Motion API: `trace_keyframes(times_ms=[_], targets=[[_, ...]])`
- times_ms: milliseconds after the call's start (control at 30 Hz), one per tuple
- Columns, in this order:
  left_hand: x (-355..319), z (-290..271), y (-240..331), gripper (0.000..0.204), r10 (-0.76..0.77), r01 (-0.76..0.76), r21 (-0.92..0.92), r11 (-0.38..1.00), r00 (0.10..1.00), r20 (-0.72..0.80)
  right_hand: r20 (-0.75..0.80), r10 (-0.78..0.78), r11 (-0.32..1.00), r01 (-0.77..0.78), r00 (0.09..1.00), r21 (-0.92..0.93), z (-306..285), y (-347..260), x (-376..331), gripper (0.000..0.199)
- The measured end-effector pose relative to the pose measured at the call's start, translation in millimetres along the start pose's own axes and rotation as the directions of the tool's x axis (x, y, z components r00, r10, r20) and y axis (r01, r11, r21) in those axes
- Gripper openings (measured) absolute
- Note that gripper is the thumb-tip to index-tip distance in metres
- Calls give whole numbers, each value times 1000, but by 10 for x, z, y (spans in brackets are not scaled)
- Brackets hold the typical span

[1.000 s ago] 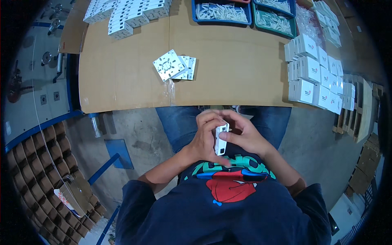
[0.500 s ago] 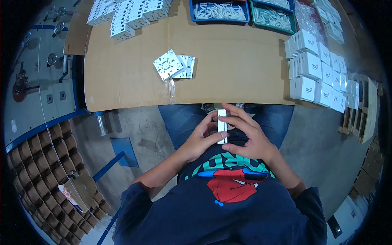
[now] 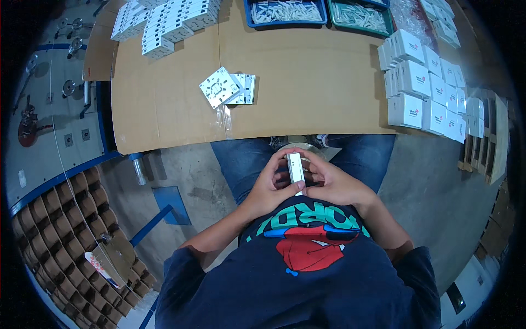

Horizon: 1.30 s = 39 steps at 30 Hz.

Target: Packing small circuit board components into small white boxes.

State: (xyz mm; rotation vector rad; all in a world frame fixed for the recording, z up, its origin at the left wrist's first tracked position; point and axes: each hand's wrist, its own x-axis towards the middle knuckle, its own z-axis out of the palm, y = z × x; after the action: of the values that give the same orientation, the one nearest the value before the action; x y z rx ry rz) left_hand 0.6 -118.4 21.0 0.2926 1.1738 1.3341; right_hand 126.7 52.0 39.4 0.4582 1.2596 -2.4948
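Observation:
Over my lap, just off the table's near edge, a thin white plastic box is held between my two hands, its narrow side facing up. My left hand grips it from the left, thumb against its near end. From the right, my right hand closes round it, the thumb also near that end and fingertips meeting the left ones at the far end. The box's broad faces are mostly hidden. On the table, a square white plate with cut-outs leans tilted on a few similar white pieces.
Stacked white housings stand at the back left of the cardboard-covered table. A blue tray and a green tray hold small white parts. White boxes are piled at the right. Left of me are cardboard dividers.
The white box has tilted slightly, its far end turning left. My right hand's fingers have moved from across its top to wrap round its side and far end. The view has shifted slightly.

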Motion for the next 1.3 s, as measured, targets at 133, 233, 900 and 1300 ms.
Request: trace_keyframes(times_ms=[133,233,900,1300], targets=[[19,-7,-64,78,-15,15,0,1000,1000,2,14,-7,1000,7,1000,2,56,-67,24,87],[38,-12,-110,78,-10,9,6,1000,1000,4,48,-16,1000,17,999,-16,46,-44,54,86],[-3,48,-234,80,88,-89,1,996,988,-123,-128,-106,867,28,986,-497,198,-55,22,74],[688,-41,-228,77,412,-389,161,907,898,-153,-310,-285,612,-77,907,-787,-120,-329,137,66]])
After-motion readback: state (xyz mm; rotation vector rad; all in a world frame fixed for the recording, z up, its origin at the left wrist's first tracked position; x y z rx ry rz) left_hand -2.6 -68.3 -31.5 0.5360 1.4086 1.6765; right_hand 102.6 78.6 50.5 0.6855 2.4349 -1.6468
